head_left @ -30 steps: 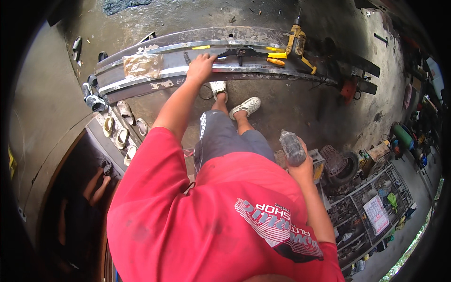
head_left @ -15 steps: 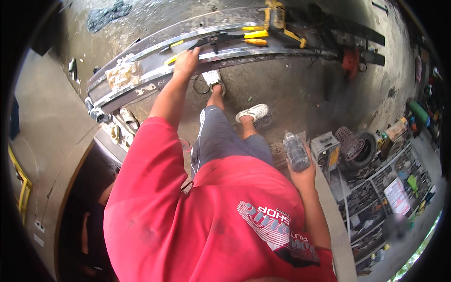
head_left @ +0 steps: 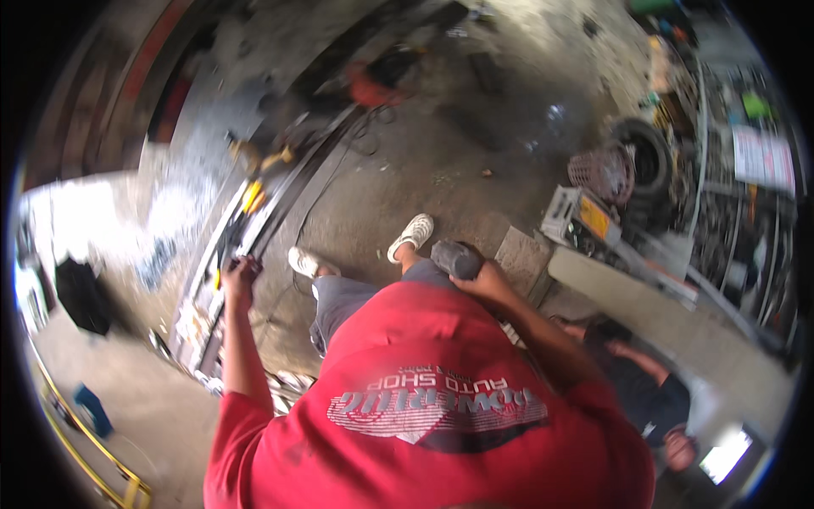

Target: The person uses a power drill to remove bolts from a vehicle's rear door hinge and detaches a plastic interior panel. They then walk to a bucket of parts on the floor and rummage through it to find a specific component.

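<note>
My right hand (head_left: 487, 280) is wrapped round a plastic bottle (head_left: 455, 260) with dark contents, held in front of my body. At the long metal beam (head_left: 275, 199) on the left, my left hand (head_left: 240, 284) is closed. A small dark thing seems to be at its fingers, too blurred to name. Just past that hand, yellow-handled tools (head_left: 253, 197) lie on the beam. Farther along sits a yellow-and-black power tool (head_left: 246, 157), smeared by motion.
A red tool (head_left: 370, 85) stands at the beam's far end, a cable beside it. To the right are a grey metal box (head_left: 560, 212), a plastic basket (head_left: 602, 174), a tyre (head_left: 651, 157) and a pale ledge (head_left: 627, 293). Another person (head_left: 640, 373) is at the lower right.
The whole view has turned, so the beam now runs up the left side and another person shows at right. The bottle is still in my right hand, now tilted over.
</note>
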Tool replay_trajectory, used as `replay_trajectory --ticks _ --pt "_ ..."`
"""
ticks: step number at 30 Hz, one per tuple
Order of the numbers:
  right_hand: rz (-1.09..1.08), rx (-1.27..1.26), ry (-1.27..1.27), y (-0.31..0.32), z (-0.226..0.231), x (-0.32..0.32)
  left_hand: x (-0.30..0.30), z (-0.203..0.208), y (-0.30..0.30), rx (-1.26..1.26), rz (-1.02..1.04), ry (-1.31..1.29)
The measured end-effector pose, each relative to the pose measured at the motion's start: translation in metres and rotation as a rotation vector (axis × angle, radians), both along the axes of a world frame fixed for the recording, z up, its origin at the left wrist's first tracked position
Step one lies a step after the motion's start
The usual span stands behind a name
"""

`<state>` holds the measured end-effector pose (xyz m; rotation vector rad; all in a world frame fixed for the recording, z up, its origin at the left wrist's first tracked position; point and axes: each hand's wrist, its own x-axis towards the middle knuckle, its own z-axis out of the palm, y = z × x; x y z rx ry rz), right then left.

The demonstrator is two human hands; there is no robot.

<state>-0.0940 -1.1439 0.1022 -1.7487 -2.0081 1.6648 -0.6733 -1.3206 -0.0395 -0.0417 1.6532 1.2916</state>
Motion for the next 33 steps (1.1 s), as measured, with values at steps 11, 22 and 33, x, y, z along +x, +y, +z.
replay_trajectory --ticks 11,22,33 --pt "-0.275 -0.071 0.15 0.128 0.103 0.177 0.361 0.142 0.299 0.365 -1.301 0.397" --pt "-0.092 0.355 0.356 0.317 0.207 0.259 0.566 0.276 0.572 0.625 -1.563 0.434" --pt "-0.287 0.373 0.233 0.492 0.237 0.357 0.705 0.319 0.789 0.778 -1.772 0.516"
